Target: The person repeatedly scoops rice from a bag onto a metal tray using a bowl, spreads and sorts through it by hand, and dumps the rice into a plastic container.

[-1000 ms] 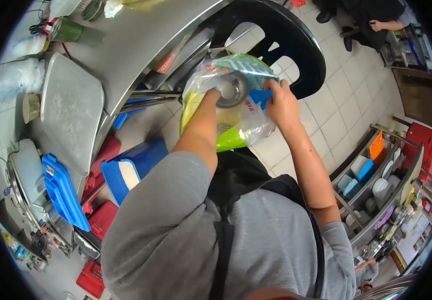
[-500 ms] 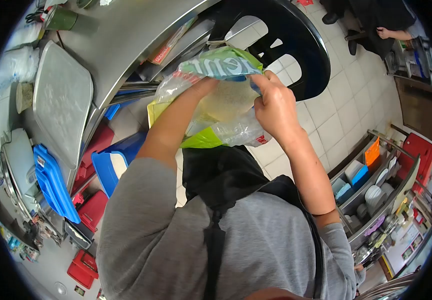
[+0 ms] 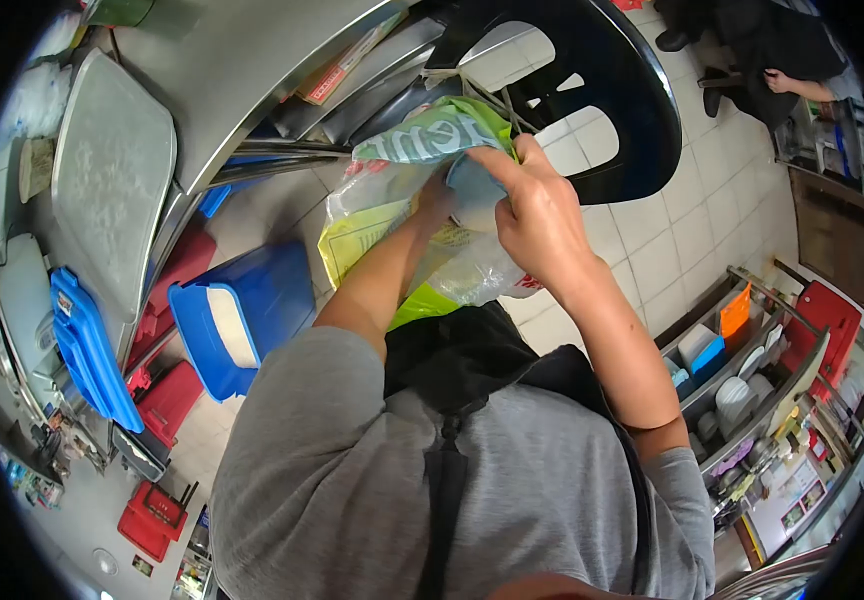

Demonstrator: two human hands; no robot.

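Observation:
A clear plastic bag (image 3: 417, 150) with green, yellow and white printing hangs in front of my apron. My right hand (image 3: 542, 205) pinches its upper rim on the right, thumb and fingers closed on the film. My left hand (image 3: 435, 200) reaches inside through the opening; its fingers are hidden by the bag and by shadow. Beside it, within the mouth, shows a pale blue, cup-like thing (image 3: 472, 190); whether the left hand grips it does not show. Behind the bag stands a black plastic chair (image 3: 642, 120).
A steel table (image 3: 242, 70) carries a grey tray (image 3: 112, 170) at the left. Below it stands a blue bin (image 3: 287, 290), with a blue lid (image 3: 92, 350) further left. Crockery (image 3: 737, 400) fills a rack at right. Another person (image 3: 787, 50) stands at upper right.
My left forearm has shifted right and drawn back a little, and the bag has tilted with it. The pale grainy contents seen before are now mostly hidden; the pale blue thing shows more.

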